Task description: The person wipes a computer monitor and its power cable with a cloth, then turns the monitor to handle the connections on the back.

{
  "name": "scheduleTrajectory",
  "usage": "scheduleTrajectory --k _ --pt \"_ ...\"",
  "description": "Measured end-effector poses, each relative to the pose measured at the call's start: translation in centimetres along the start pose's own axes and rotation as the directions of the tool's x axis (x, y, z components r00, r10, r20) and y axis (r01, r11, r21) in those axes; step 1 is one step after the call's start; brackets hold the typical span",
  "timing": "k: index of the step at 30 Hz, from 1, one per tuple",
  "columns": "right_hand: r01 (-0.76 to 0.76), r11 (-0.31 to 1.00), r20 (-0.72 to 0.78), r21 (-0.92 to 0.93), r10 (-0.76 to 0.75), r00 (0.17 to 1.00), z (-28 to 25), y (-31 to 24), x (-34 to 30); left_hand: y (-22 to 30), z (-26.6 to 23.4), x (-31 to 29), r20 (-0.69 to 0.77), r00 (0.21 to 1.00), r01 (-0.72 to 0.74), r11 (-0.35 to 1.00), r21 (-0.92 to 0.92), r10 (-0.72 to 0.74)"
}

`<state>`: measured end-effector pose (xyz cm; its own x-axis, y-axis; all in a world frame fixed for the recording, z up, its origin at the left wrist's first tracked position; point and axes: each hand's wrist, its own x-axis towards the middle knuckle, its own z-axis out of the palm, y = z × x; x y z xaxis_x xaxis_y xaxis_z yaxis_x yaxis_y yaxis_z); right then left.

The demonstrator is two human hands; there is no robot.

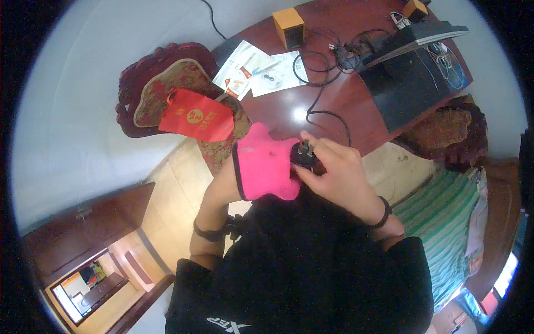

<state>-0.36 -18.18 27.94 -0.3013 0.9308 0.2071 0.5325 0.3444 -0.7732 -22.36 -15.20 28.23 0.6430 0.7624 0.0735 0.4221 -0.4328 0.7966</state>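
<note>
A bright pink cloth mitt (pixel 267 161) with a black edge covers my left hand (pixel 256 172); its fingers are hidden inside, and the cloth touches a black power plug (pixel 303 153). Thumb and fingers of my right hand (pixel 339 170) are closed on that plug from the other side, its metal prongs pointing up. Both hands are together in front of my black shirt, by the near edge of the dark red table (pixel 267 108). A black cable (pixel 334 113) runs across the tabletop and passes out of sight behind my right hand.
Papers (pixel 258 69) lie at the table's far left, near an orange-brown box (pixel 288 28). A monitor (pixel 417 42) stands at the right with tangled cords. A red bag (pixel 197 115) rests on a carved chair (pixel 167 83). Green striped bedding (pixel 445 222) lies at right.
</note>
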Motion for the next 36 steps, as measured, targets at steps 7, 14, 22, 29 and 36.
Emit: scheduleTrajectory --k 7,14,22,29,36 --pt "0.113 0.969 -0.128 -0.219 -0.144 0.981 1.8 0.9 -0.3 0.4 1.8 -0.2 -0.112 0.973 0.188 0.974 -0.130 -0.202" --pt "0.184 0.982 -0.026 -0.030 -0.185 0.982 -0.5 0.4 0.8 -1.0 1.5 -0.9 -0.150 0.980 0.063 0.917 -0.394 -0.132" --pt "0.080 0.986 0.115 0.146 -0.097 0.989 -1.2 0.3 0.7 0.6 0.9 0.4 -0.136 0.985 0.031 0.893 -0.450 -0.103" --pt "0.094 0.995 0.123 0.036 -0.098 0.988 -0.7 0.9 0.4 0.0 0.7 0.1 -0.156 0.987 0.005 0.967 -0.254 -0.046" --pt "0.000 0.941 0.281 0.338 -0.101 0.954 -1.5 1.2 1.1 -2.2 1.2 -0.3 0.035 0.995 0.095 0.907 -0.411 -0.089"
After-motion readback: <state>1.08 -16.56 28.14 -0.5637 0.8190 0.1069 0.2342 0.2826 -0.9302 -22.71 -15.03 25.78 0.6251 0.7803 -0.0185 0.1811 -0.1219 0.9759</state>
